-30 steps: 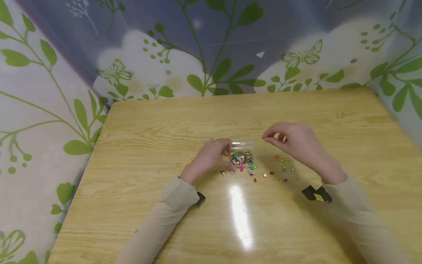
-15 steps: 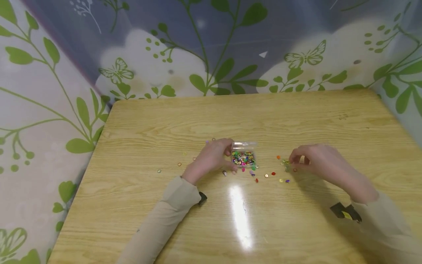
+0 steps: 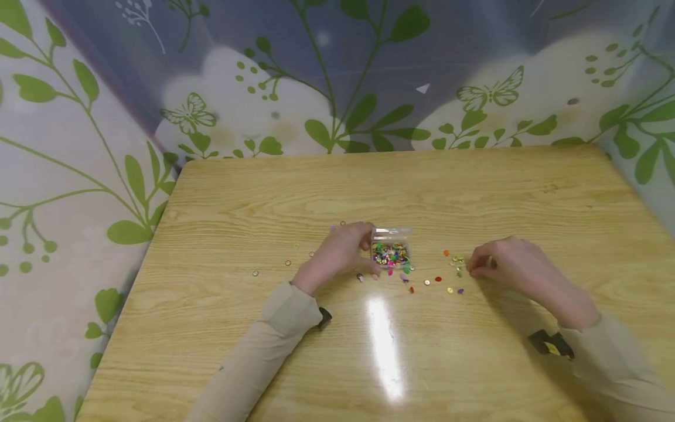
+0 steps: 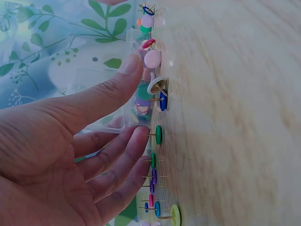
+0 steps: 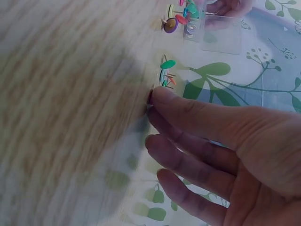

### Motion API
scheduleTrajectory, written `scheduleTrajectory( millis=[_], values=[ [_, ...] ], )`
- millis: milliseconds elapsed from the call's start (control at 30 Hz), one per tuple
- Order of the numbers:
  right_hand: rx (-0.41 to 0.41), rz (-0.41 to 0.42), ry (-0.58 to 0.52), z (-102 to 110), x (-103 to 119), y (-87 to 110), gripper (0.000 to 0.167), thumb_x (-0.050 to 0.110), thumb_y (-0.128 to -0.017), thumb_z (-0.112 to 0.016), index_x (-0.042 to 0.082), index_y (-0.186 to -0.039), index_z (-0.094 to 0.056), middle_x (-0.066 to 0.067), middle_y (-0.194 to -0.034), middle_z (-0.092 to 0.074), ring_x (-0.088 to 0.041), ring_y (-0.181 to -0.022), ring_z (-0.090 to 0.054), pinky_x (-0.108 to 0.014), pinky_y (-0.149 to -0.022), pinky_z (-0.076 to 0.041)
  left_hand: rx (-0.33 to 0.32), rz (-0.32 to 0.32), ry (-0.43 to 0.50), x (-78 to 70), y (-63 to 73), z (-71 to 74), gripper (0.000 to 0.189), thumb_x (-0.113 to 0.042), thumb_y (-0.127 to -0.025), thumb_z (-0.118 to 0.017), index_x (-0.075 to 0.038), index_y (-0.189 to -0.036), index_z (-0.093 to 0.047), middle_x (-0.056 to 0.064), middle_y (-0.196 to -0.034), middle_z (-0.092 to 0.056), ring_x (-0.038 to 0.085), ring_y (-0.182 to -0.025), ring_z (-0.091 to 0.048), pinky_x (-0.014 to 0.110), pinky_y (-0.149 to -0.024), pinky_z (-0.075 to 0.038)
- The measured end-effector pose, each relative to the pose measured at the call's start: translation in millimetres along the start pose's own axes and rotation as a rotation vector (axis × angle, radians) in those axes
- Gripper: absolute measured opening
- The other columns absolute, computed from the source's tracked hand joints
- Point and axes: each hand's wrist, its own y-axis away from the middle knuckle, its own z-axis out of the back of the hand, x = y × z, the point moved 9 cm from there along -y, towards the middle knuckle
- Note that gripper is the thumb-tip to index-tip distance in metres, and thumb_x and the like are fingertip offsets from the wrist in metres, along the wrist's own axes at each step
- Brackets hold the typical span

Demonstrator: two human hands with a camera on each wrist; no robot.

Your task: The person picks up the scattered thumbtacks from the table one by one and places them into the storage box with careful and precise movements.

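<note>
A small clear plastic box [image 3: 391, 234], its lid raised, holds many colourful thumbtacks [image 3: 390, 253]. My left hand [image 3: 340, 252] grips its left side, thumb in front and fingers behind, as the left wrist view also shows. To the right of the box, my right hand [image 3: 519, 272] is low on the table. Thumb and forefinger pinch a dark reddish thumbtack [image 5: 150, 97], mostly hidden by the fingertips. Close by lie a green tack [image 5: 168, 64] and a few others.
Loose thumbtacks lie around the box, such as a gold one [image 3: 427, 282], an orange one [image 3: 446, 252] and a pale green one [image 3: 255, 273] at far left. The wooden table [image 3: 263, 193] meets a leaf-patterned wall covering [image 3: 274, 117] at its back and left.
My right hand has moved from beside the box, right and down to the tacks on the right, and now pinches one. The left hand keeps its hold on the box.
</note>
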Motion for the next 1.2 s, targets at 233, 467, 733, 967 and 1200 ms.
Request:
scheduleTrajectory(
  millis=[233,467,733,967,1200],
  values=[
    [-0.013,-0.006,0.009,2,2,-0.4,0.015,0.015,-0.080,-0.086,0.025,-0.080,-0.075,0.012,-0.078,-0.072,-0.002,-0.059,-0.051,-0.025,-0.051,-0.041,-0.003,0.003,0.015,0.7,0.0,-0.1,0.051,-0.034,-0.067,-0.093,-0.012,-0.099,-0.059,-0.001,-0.103,-0.065,0.017,-0.094,-0.060,0.030,-0.082,-0.052],
    [-0.079,0.039,0.036,13,16,-3.2,0.017,0.011,-0.083,-0.081,0.024,-0.083,-0.070,0.011,-0.075,-0.070,-0.007,-0.061,-0.061,-0.026,-0.047,-0.041,-0.006,0.001,0.017,1.5,-0.6,-0.4,0.052,-0.035,-0.067,-0.093,-0.012,-0.099,-0.059,-0.001,-0.104,-0.065,0.017,-0.095,-0.060,0.030,-0.083,-0.052],
    [-0.163,0.183,0.051,22,58,-22.8,0.016,0.012,-0.083,-0.083,0.023,-0.085,-0.071,0.014,-0.078,-0.069,-0.004,-0.060,-0.056,-0.024,-0.049,-0.041,-0.006,-0.008,0.021,0.9,-0.6,-0.2,0.051,-0.034,-0.067,-0.093,-0.012,-0.100,-0.060,0.000,-0.104,-0.066,0.017,-0.097,-0.061,0.031,-0.085,-0.052],
    [-0.203,0.290,0.046,22,90,-38.3,0.014,0.014,-0.083,-0.084,0.020,-0.085,-0.071,0.011,-0.079,-0.070,-0.003,-0.058,-0.055,-0.022,-0.048,-0.041,0.001,0.000,0.021,1.3,0.2,-0.3,0.052,-0.034,-0.068,-0.092,-0.013,-0.102,-0.060,0.000,-0.106,-0.065,0.017,-0.099,-0.061,0.031,-0.086,-0.052],
    [-0.224,0.344,0.016,16,108,-49.2,0.014,0.012,-0.083,-0.084,0.020,-0.084,-0.071,0.009,-0.081,-0.070,0.000,-0.053,-0.044,-0.020,-0.044,-0.035,-0.003,0.004,0.028,1.5,-0.4,1.2,0.053,-0.034,-0.066,-0.093,-0.014,-0.102,-0.061,0.000,-0.106,-0.067,0.017,-0.099,-0.062,0.032,-0.087,-0.052]
  ],
)
